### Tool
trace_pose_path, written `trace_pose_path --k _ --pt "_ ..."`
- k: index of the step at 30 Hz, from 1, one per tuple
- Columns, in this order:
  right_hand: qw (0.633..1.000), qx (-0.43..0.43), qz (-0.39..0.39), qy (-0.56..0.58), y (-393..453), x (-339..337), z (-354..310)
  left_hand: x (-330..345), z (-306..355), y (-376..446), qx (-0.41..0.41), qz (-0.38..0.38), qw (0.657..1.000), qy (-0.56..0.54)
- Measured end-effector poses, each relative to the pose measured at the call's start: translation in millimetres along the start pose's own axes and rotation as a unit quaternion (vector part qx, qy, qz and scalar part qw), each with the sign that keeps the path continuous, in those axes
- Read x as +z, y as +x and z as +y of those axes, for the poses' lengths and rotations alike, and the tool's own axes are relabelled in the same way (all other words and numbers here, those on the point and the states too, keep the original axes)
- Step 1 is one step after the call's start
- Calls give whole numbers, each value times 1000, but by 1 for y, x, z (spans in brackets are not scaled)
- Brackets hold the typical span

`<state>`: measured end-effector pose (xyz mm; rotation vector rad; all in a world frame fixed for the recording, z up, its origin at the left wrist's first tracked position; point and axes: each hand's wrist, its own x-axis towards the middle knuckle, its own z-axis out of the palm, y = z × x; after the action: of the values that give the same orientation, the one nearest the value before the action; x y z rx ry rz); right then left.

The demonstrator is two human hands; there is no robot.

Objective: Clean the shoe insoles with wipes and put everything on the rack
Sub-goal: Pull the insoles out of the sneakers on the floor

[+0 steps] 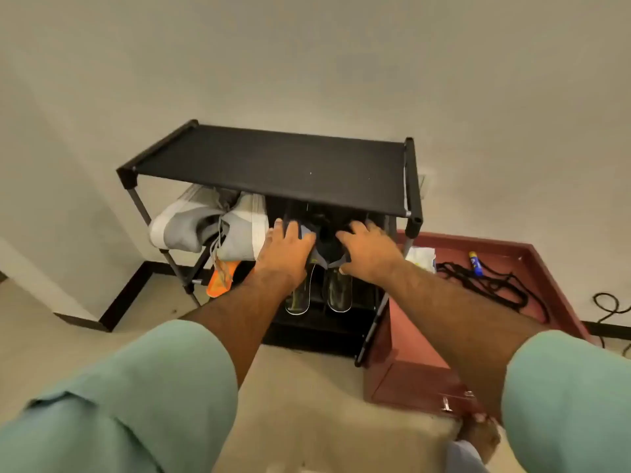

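Now gripping the dark shoes (326, 245) on the rack (273, 162) with left hand (285, 249) and right hand (367, 256): probably light, bendy; best held by the sides.

Both arms stretched forward, hands side by side.
Left hand (286, 247) and right hand (367, 254) lie palm-down with curled fingers; green sleeves cover both upper arms.

A home corner is showing here; a black shoe rack (273, 162) is standing against a plain wall (307, 56), grey sneakers (205, 227) are lying on its shelf; a tiled floor (307, 387) is running beneath.
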<state>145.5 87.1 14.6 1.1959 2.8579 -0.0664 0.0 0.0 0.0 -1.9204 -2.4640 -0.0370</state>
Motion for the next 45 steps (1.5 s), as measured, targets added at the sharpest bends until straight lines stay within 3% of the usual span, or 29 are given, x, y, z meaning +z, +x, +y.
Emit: trace_pose_path --k 8,13,18,22,28,32,39,45 --pt "969 71 -188 -146 65 23 2 37 -3 71 27 -57 988 139" --pt "975 41 -84 -199 58 27 0 38 1 67 -4 -37 994 107" --pt "996 28 32 -74 29 17 10 17 -1 47 -20 -18 998 -61" --pt "997 22 72 12 3 7 6 0 4 19 -21 -4 986 -162" --pt "989 42 33 140 -49 -4 -3 -24 10 -37 -29 30 974 -224" --pt "982 16 48 183 -98 2 -13 -28 9 -86 -17 22 969 -245" --pt "938 21 48 344 -197 20 -29 -4 25 -199 -3 29 939 -344" --pt "897 65 -26 436 -246 87 -41 54 38 -261 -44 -60 926 -370"
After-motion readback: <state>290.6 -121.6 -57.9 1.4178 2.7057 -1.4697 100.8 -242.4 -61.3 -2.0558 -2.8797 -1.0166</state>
